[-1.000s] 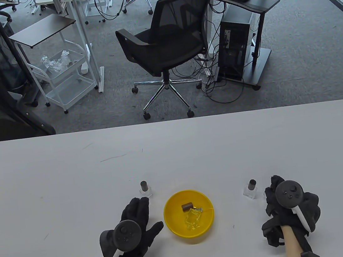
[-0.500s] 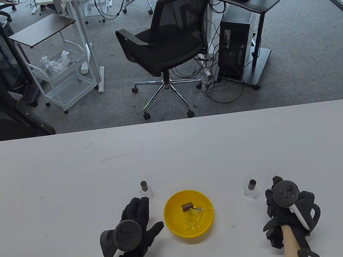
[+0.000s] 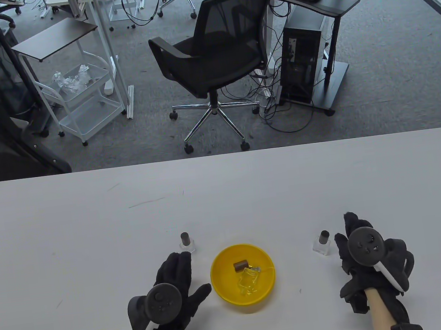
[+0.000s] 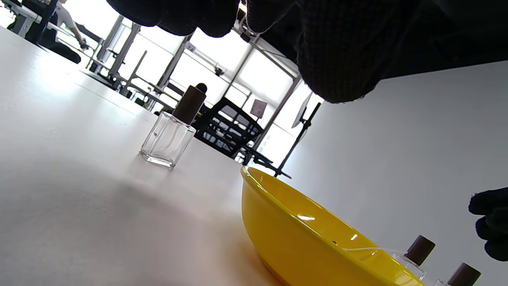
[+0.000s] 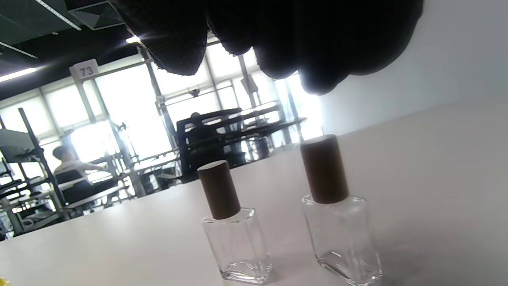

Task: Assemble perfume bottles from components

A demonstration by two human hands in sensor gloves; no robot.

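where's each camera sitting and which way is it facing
Table view: overhead, facing the table and office beyond; shows left hand and right hand.
Left wrist view: low by the table, facing bowl and left bottle; fingers on top.
Right wrist view: low, facing two capped bottles; fingers on top.
Shared: table and left wrist views both show the bowl.

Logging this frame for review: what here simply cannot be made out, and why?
1. Table view: only one capped bottle shows beside the right hand. The right wrist view shows a second bottle, so the hand probably hides it.
2. Left wrist view: the yellow bowl hides its contents behind its own wall.
3. Table view: the clear parts in the bowl are too small and glary to tell apart.
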